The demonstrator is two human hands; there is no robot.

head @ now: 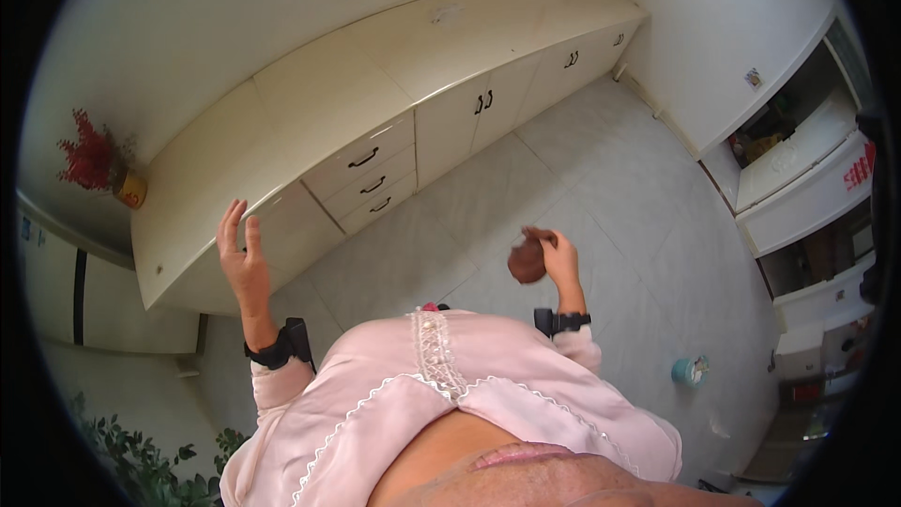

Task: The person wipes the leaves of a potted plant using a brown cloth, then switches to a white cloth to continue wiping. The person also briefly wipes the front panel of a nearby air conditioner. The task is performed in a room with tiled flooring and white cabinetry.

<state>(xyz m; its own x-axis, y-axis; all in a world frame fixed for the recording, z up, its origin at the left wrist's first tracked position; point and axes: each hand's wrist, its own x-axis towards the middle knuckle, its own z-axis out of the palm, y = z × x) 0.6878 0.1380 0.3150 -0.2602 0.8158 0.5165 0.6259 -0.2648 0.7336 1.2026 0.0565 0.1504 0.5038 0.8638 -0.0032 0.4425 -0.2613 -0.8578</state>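
Note:
My right hand (pixel 562 264) grips a small brown item (pixel 526 262), which looks soft and rounded, perhaps a folded cloth. It hangs over the grey tiled floor (pixel 436 239), held at its upper end between thumb and fingers. My left hand (pixel 243 257) is raised with the fingers apart and holds nothing. In the view it overlaps the front edge of a long cream cabinet (pixel 338 84); whether it touches that edge I cannot tell. Both wrists wear black straps.
Drawers (pixel 373 172) and doors with dark handles line the cabinet front. A yellow pot (pixel 130 190) with red sprigs stands at its left end. A teal round container (pixel 690 371) is on the floor at right. White furniture (pixel 795 155) stands far right, leafy greenery (pixel 134 451) lower left.

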